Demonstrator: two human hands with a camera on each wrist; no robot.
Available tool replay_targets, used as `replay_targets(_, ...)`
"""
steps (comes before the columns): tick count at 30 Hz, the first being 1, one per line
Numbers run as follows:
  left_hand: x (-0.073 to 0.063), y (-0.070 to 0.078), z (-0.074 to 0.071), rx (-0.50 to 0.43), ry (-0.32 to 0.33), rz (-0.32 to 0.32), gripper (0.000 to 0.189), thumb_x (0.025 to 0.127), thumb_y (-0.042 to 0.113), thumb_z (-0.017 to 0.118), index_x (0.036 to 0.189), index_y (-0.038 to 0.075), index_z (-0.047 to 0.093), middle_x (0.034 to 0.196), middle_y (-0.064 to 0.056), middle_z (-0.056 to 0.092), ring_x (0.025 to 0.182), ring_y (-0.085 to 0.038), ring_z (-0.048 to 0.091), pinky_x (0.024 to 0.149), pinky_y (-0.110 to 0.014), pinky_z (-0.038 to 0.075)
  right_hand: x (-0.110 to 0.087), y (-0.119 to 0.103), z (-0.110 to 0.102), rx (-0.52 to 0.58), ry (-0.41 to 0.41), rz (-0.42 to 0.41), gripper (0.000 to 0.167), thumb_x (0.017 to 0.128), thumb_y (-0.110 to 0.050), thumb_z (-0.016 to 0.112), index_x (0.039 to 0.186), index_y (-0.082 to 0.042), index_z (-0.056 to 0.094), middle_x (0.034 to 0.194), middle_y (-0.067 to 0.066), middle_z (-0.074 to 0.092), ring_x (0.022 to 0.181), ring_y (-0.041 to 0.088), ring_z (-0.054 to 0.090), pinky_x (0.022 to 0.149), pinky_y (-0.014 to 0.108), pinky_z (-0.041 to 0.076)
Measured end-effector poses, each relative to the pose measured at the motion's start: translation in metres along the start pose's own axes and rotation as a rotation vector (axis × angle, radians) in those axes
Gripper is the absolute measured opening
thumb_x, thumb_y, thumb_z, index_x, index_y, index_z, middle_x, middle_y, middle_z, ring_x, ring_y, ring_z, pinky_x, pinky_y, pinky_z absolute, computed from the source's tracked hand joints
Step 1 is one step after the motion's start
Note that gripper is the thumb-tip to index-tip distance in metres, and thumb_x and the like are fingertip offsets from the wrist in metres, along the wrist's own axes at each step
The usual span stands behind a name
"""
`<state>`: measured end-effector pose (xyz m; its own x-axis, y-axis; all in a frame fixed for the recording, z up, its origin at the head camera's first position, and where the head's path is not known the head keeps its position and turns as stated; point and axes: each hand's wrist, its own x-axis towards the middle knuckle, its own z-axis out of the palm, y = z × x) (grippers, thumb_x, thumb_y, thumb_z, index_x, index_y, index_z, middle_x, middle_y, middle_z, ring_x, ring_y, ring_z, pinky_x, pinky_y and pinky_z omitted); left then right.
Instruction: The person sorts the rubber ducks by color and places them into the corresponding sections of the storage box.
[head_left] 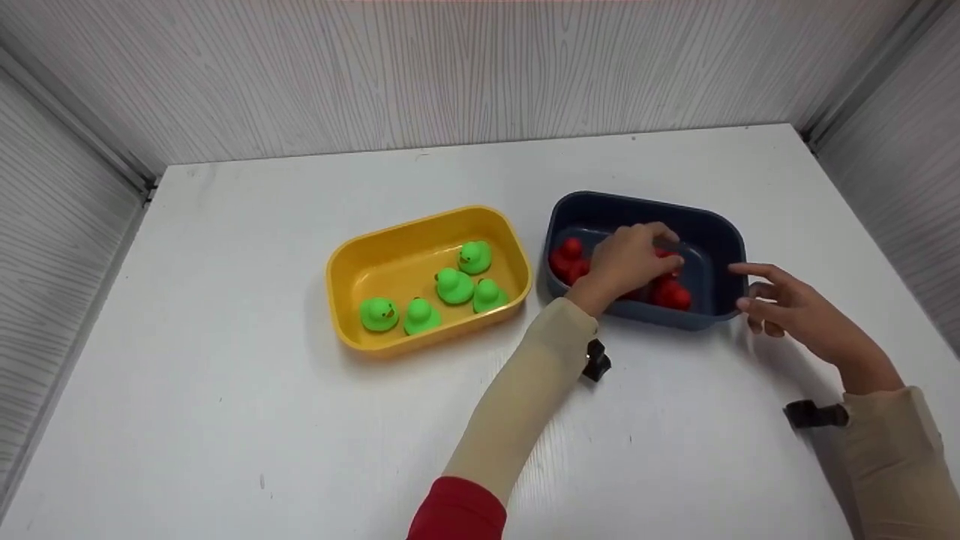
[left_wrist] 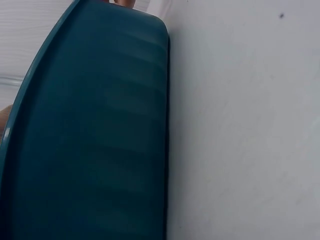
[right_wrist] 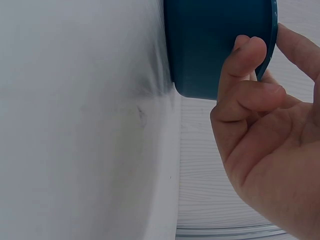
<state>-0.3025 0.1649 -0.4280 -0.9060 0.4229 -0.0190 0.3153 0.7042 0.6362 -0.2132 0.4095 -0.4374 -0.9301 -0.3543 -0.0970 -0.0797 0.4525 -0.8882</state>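
My left hand point(head_left: 626, 259) reaches down into the dark blue bin point(head_left: 716, 319). Its thumb and fingers are bent about a red toy duck point(head_left: 664, 253); I cannot tell whether they grip it. Another red duck point(head_left: 672, 295) lies just below the thumb, and more red ones point(head_left: 568, 261) sit at the bin's left end, partly covered by the hand. At the bin's right end, my right hand point(head_left: 799, 311) touches the rim with thumb and index finger. In the right wrist view, the other fingers point(right_wrist: 245, 95) bend loosely beside the outer wall.
A yellow bin point(head_left: 375, 259) stands to the left, with several green ducks point(head_left: 454, 286) inside. Both bins rest on a white table point(head_left: 225, 360). Wood-grain panels point(head_left: 450, 75) rise behind and at both sides. A black wrist mount point(head_left: 596, 361) sticks out from the left sleeve.
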Motion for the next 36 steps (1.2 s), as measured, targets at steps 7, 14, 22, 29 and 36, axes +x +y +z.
replay_targets(7,-0.002,-0.004,-0.002,-0.121,0.051,0.048,0.031,0.087,0.046,0.068,0.115,0.034,0.067,0.085,0.013,0.064,0.075,-0.001,0.056,0.066,-0.020,0.042,0.002,0.002,0.000,-0.027,0.002,0.011,0.044,0.100,-0.012,0.050,0.143,-0.012,0.037,0.077,-0.004,0.054,0.062,0.016,0.049,0.053,0.032,0.037)
replay_targets(14,-0.007,-0.004,-0.007,-0.207,0.054,0.082,0.031,0.087,0.042,0.069,0.116,0.030,0.067,0.073,0.009,0.056,0.065,-0.002,0.051,0.055,-0.017,0.038,0.006,0.003,-0.001,-0.034,-0.002,0.024,0.044,0.101,-0.014,0.050,0.143,-0.015,0.037,0.077,-0.004,0.053,0.061,0.016,0.048,0.053,0.033,0.037)
replay_targets(22,-0.016,0.000,-0.010,-0.397,0.019,0.141,0.030,0.086,0.035,0.072,0.114,0.022,0.069,0.065,0.006,0.052,0.056,-0.006,0.046,0.049,-0.017,0.034,0.006,0.006,-0.006,-0.053,-0.004,0.020,0.044,0.101,-0.014,0.049,0.143,-0.015,0.037,0.079,-0.004,0.054,0.063,0.017,0.050,0.053,0.032,0.037)
replay_targets(29,-0.037,0.002,-0.015,-0.595,-0.028,0.217,0.027,0.086,0.027,0.073,0.110,0.017,0.070,0.061,0.005,0.042,0.051,-0.006,0.039,0.047,-0.017,0.031,0.005,0.007,-0.006,-0.077,0.013,0.010,0.044,0.101,-0.014,0.049,0.143,-0.013,0.037,0.083,-0.002,0.056,0.064,0.016,0.051,0.052,0.032,0.037)
replay_targets(36,-0.064,0.002,-0.029,-0.639,-0.031,0.227,0.028,0.085,0.025,0.074,0.111,0.015,0.069,0.063,0.005,0.044,0.058,-0.006,0.041,0.051,-0.017,0.032,0.001,-0.003,-0.004,-0.138,0.018,0.027,0.045,0.100,-0.016,0.053,0.141,-0.008,0.038,0.084,0.001,0.055,0.062,0.013,0.050,0.051,0.032,0.037)
